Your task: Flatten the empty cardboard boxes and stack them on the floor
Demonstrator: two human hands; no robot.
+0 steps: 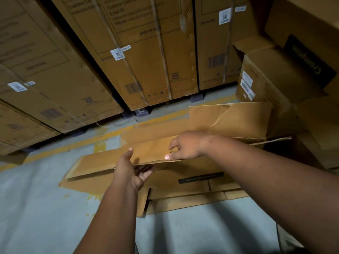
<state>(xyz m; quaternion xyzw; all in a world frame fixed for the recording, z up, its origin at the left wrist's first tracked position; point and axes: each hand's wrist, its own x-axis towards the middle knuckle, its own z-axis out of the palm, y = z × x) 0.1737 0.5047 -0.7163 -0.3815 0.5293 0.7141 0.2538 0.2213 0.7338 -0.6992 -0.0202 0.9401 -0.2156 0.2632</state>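
A flattened brown cardboard box (102, 162) hangs a little above the floor, tilted down to the left. My left hand (132, 169) holds its near edge, thumb on top and fingers underneath. My right hand (185, 146) grips the same edge further right, fingers over the top face and thumb at the rim. Under it lies a stack of flattened boxes (192, 189) on the grey floor (45, 208); one carries a black label. Behind the stack another opened box (238, 120) lies with a torn flap.
Tall strapped cartons (143, 61) on pallets line the back and left. More brown boxes (286, 74), one with a black brand panel, are piled at the right. A yellow floor line (102, 138) runs in front of the pallets.
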